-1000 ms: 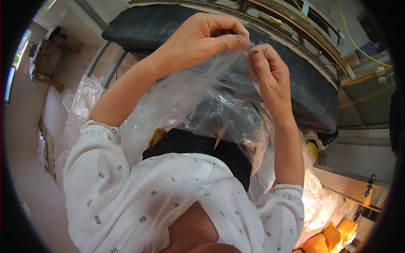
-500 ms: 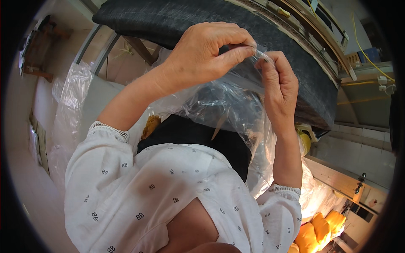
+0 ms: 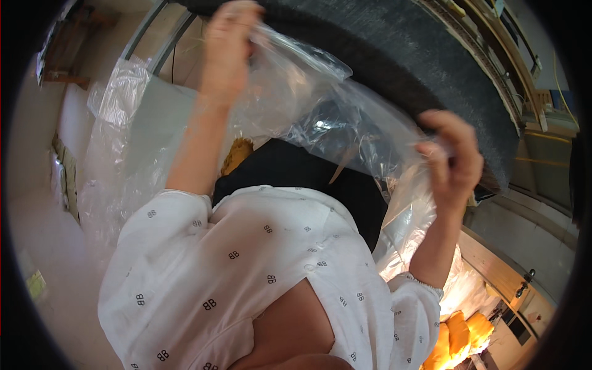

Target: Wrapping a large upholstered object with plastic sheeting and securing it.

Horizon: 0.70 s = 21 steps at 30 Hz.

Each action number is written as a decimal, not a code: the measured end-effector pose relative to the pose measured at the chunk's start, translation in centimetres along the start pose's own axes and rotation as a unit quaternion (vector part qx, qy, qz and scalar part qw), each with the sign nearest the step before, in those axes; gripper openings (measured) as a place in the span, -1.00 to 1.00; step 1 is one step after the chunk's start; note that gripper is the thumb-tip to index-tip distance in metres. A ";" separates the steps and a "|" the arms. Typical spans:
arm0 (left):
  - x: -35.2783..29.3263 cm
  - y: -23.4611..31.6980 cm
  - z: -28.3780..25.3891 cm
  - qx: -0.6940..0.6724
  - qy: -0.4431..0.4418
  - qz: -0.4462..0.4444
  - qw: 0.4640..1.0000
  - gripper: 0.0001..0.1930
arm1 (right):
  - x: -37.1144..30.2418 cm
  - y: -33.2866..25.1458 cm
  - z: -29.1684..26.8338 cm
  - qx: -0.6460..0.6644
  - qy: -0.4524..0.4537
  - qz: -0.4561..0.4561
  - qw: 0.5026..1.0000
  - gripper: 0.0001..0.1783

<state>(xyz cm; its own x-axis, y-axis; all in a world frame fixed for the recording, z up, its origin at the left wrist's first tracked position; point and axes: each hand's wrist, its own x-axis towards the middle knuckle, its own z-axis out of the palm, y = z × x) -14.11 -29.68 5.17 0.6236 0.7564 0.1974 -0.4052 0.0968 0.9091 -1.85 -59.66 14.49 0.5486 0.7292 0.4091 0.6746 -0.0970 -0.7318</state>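
A clear plastic film stretches between my two hands, its upper edge drawn out wide. My left hand, blurred by motion, is closed on the film's upper left part. Bent fingers and thumb of my right hand grip the film's right end; this hand is blurred too. More of the crumpled film hangs below, in front of black cloth on my lap. Just beyond the hands lies a long roll of dark grey fabric.
Wooden and metal rails run behind the roll at the upper right. More clear plastic hangs at the left by a metal frame. Bright orange-yellow bundles lie at the lower right, near a wooden beam.
My hands, close together before, have moved far apart, the left up and leftward, the right to the right and down. The film between them is now spread wide.
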 end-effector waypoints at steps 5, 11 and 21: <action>2.5 8.2 -20.7 0.080 0.277 0.131 0.949 -0.94 | -10.9 11.5 -13.2 -0.226 0.019 0.183 0.957 -0.74; -2.1 17.8 -40.3 0.284 0.499 0.175 0.800 -0.87 | -28.1 13.3 -31.3 -0.547 0.218 0.325 0.740 -0.74; -0.3 12.2 -29.8 0.775 0.074 0.197 0.596 -0.61 | -17.5 16.4 -23.5 -0.541 0.027 0.165 0.824 -0.65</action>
<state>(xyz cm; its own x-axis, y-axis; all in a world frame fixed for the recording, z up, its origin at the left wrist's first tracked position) -39.13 -9.46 5.29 0.5728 0.5824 0.5768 0.6747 -0.7346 0.0716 11.24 -89.90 8.18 0.7921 0.5134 0.3300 0.5132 -0.8530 0.0951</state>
